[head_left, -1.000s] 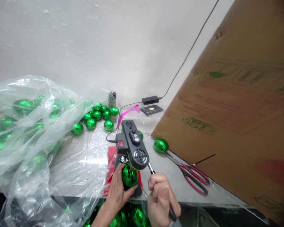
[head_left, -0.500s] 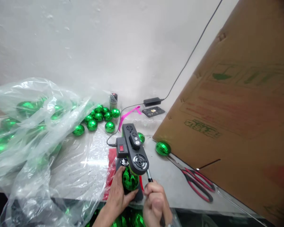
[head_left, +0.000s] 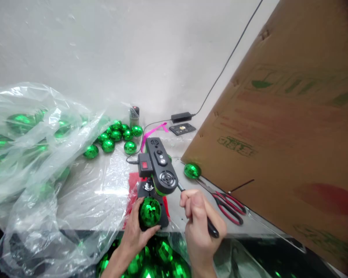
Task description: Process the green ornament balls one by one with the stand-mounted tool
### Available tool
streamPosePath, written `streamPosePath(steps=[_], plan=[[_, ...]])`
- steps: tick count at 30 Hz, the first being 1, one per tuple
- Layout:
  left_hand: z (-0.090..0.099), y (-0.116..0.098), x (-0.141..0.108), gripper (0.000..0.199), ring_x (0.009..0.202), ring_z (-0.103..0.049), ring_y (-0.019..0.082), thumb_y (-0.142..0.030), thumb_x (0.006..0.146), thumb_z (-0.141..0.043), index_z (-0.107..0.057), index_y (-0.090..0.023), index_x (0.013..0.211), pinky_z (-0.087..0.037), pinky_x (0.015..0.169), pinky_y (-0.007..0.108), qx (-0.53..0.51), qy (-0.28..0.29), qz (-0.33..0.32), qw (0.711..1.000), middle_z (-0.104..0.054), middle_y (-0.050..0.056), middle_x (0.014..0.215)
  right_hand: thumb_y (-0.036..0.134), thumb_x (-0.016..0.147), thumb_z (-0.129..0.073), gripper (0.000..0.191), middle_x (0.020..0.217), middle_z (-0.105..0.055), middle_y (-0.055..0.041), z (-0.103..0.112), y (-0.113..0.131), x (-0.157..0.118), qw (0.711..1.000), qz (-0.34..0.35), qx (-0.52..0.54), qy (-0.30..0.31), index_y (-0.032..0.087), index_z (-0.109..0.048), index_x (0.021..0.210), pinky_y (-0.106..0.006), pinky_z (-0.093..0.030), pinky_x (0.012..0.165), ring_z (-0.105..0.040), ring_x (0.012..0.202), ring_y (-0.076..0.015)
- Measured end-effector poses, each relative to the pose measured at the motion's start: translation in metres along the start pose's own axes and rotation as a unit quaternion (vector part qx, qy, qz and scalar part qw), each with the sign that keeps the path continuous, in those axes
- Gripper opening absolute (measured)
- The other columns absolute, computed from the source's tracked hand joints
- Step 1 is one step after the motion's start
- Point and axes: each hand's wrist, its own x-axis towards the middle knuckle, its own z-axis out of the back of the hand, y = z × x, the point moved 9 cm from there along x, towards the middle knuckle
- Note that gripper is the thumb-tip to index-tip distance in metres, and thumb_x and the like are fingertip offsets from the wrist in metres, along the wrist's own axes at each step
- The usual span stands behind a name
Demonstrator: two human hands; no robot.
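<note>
In front of the lever press [head_left: 162, 166], steady the green mirrored ball [head_left: 150, 212] your left hand [head_left: 134, 228] pinches; right of the press, your right hand [head_left: 202, 217] clenches its handle [head_left: 212, 228].

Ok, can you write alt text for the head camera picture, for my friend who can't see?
A person's left grip holds a shiny green ball at a black machine, while the right grip wraps around a black handle. More green balls and clear plastic are on the left; scissors and a cardboard box are on the right.
</note>
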Motion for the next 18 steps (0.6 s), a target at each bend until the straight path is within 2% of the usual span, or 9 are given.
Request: streamPosePath(steps=[2, 4, 6, 8, 11, 15, 18], plan=[[0.011, 0.001, -0.034, 0.092, 0.154, -0.07, 0.045, -0.036, 0.09, -0.093, -0.049, -0.026, 0.17, -0.063, 0.124, 0.064, 0.03, 0.018, -0.016, 0.999, -0.069, 0.022, 0.167, 0.025, 0.121, -0.053, 0.052, 0.065, -0.051, 0.004, 0.0, -0.002, -0.005, 1.0, 0.008, -0.001, 0.008, 0.023, -0.049, 0.07, -0.027, -0.042, 0.059, -0.06, 0.064, -0.012], [0.014, 0.003, -0.07, 0.099, 0.153, -0.07, 0.047, -0.04, 0.086, -0.098, -0.052, -0.027, 0.172, -0.065, 0.122, 0.062, 0.062, 0.052, -0.042, 0.996, -0.069, 0.022, 0.167, 0.023, 0.121, -0.053, 0.048, 0.067, -0.055, 0.003, 0.002, -0.007, -0.014, 1.0, 0.014, -0.003, 0.014, 0.023, -0.052, 0.072, -0.028, -0.04, 0.059, -0.061, 0.066, -0.0128], [0.001, 0.0, -0.098, 0.102, 0.147, -0.074, 0.048, -0.04, 0.079, -0.102, -0.058, -0.03, 0.17, -0.067, 0.119, 0.06, 0.094, 0.132, -0.089, 0.983, -0.072, 0.022, 0.165, 0.021, 0.12, -0.053, 0.045, 0.07, -0.056, 0.0027, 0.004, -0.012, -0.022, 1.0, 0.02, -0.001, 0.013, 0.023, -0.053, 0.075, -0.029, -0.04, 0.059, -0.061, 0.066, -0.0131], [-0.017, -0.002, -0.113, 0.103, 0.147, -0.074, 0.048, -0.031, 0.078, -0.1, -0.058, -0.032, 0.172, -0.067, 0.119, 0.058, 0.123, 0.223, -0.121, 0.959, -0.071, 0.021, 0.167, 0.019, 0.119, -0.053, 0.043, 0.07, -0.055, 0.0028, 0.005, -0.015, -0.026, 1.0, 0.026, 0.003, 0.01, 0.023, -0.054, 0.076, -0.03, -0.04, 0.06, -0.061, 0.067, -0.0134], [-0.032, 0.005, -0.108, 0.108, 0.153, -0.069, 0.049, -0.022, 0.079, -0.093, -0.051, -0.03, 0.178, -0.062, 0.124, 0.061, 0.163, 0.291, -0.087, 0.939, -0.062, 0.023, 0.175, 0.015, 0.118, -0.052, 0.041, 0.072, -0.057, 0.0026, 0.006, -0.017, -0.029, 0.999, 0.027, 0.002, 0.019, 0.023, -0.055, 0.078, -0.03, -0.041, 0.061, -0.062, 0.069, -0.0137], [-0.031, 0.019, -0.089, 0.1, 0.156, -0.065, 0.051, -0.028, 0.086, -0.088, -0.05, -0.025, 0.179, -0.057, 0.128, 0.064, 0.201, 0.309, -0.019, 0.929, -0.062, 0.025, 0.175, 0.013, 0.117, -0.052, 0.04, 0.071, -0.057, 0.0024, 0.008, -0.019, -0.031, 0.999, 0.033, -0.002, 0.024, 0.023, -0.055, 0.078, -0.03, -0.041, 0.061, -0.063, 0.069, -0.0147], [-0.032, 0.025, -0.081, 0.094, 0.158, -0.065, 0.048, -0.032, 0.091, -0.086, -0.051, -0.024, 0.178, -0.054, 0.132, 0.061, 0.215, 0.307, -0.021, 0.927, -0.064, 0.023, 0.174, 0.013, 0.116, -0.052, 0.04, 0.07, -0.057, 0.002, 0.009, -0.021, -0.033, 0.999, 0.037, 0.0, 0.019, 0.023, -0.055, 0.078, -0.03, -0.041, 0.061, -0.063, 0.069, -0.0154]])
